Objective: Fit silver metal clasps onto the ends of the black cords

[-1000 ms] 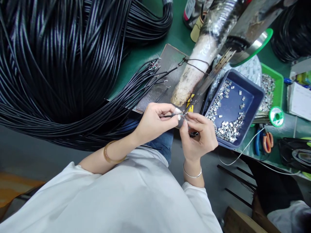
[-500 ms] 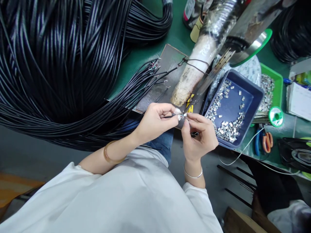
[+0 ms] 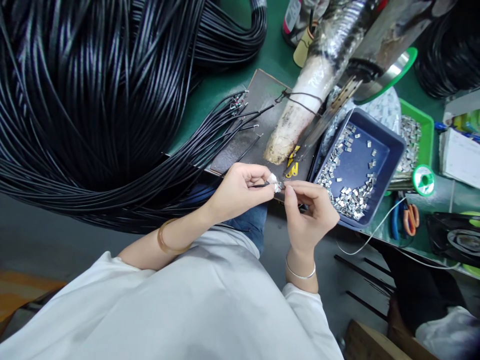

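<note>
Here, a black cable (image 3: 261, 186) between left fingers (image 3: 263, 194), near right fingers (image 3: 302, 185).

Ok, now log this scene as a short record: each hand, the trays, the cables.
Left hand: pinching a black cable near its end
Right hand: fingertips at the cable's end; any grip too small to tell
Blue tray: loose small metal pieces
Green tray: similar pieces; right of the blue tray
Cable bundle: large, black, at the person's left, partly over the green table
</note>
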{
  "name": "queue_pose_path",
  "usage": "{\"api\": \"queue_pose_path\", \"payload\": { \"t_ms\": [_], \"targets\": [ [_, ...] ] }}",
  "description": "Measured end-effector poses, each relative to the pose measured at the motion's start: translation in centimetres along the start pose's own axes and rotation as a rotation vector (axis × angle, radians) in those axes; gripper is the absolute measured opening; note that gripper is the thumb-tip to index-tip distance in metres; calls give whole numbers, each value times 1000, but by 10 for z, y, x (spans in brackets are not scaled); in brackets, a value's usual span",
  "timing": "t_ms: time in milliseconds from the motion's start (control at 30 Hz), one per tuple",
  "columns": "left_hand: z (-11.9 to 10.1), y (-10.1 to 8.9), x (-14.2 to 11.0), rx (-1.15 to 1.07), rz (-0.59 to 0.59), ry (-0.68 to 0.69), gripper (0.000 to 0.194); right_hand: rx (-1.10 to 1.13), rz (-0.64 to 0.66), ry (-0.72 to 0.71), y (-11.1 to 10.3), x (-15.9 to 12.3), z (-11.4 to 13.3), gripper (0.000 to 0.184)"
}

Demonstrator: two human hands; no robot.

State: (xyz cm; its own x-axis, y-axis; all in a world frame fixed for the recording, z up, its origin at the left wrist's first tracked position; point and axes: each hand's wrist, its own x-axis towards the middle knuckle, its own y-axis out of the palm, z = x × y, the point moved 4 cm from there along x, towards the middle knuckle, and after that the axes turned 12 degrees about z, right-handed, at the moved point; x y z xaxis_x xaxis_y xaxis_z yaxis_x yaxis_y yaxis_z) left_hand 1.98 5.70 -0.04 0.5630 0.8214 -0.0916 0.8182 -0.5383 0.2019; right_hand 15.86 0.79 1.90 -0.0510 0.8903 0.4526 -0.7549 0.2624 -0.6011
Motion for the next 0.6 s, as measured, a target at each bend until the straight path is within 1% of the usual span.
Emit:
{"api": "queue_pose_path", "payload": {
  "t_ms": [67,133,233,333,400,467,533,567,600],
  "targets": [
    [0,2,-1,5,55,-16,9,46,34,32,-4,0,3,8],
    [-1,3,-1,15,84,-9,9,60,59,11,-6,0,7,10],
    [0,4,-2,-13,85,-4,10,28,82,-60,-7,0,13,16],
    [1,5,-2,-52,75,-8,9,-26,48,-99,-7,-3,12,19],
    [1,5,-2,-68,49,-16,11,-36,-17,-70,-9,-5,9,18],
    [0,4,-2,-80,19,-29,13,8,-170,-55,-14,-8,6,14],
    [-1,3,-2,-82,3,-31,13,90,-309,-76,-19,-12,5,15],
    [-1,2,-2,-79,1,-26,12,124,-339,-80,-20,-12,5,18],
    [-2,2,-1,-74,-2,-20,11,142,-337,-71,-19,-12,5,21]
  ]
}}
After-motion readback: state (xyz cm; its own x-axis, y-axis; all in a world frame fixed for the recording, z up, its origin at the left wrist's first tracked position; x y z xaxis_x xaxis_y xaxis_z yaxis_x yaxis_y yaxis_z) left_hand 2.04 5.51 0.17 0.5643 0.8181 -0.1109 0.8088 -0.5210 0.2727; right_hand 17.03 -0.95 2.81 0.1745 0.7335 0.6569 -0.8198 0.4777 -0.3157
